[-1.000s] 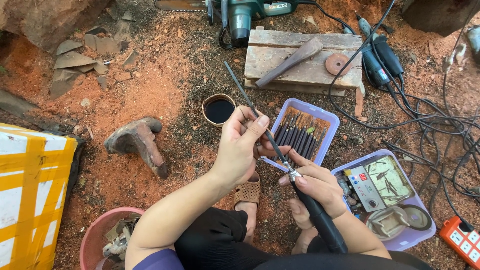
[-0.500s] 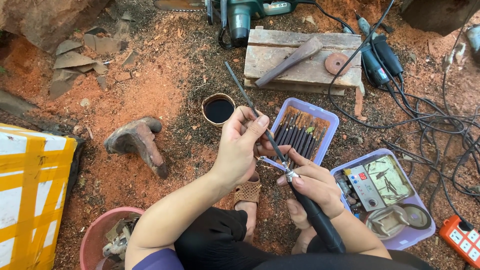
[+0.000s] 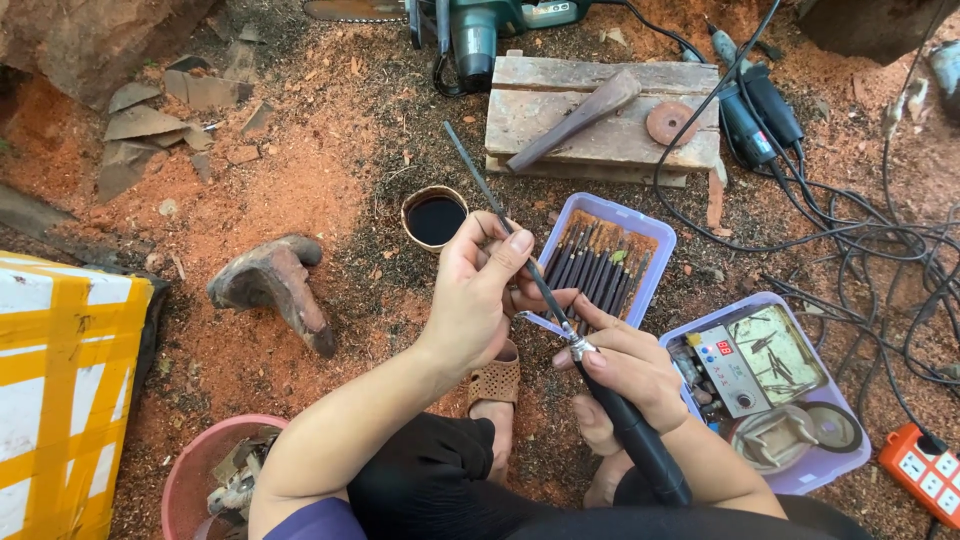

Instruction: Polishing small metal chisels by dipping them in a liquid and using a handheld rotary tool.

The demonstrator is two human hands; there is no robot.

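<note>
Head view: long thin dark file, tip in black handpiece.

trays lilac | tool handle black | crate yellow-white striped | bucket pink | ground red-brown

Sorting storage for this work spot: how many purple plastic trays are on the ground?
2. One purple tray, holding dark slim bits, lies just beyond the hands; the other purple tray, holding gadgets, lies right of the right hand. Others may be out of frame.
</note>
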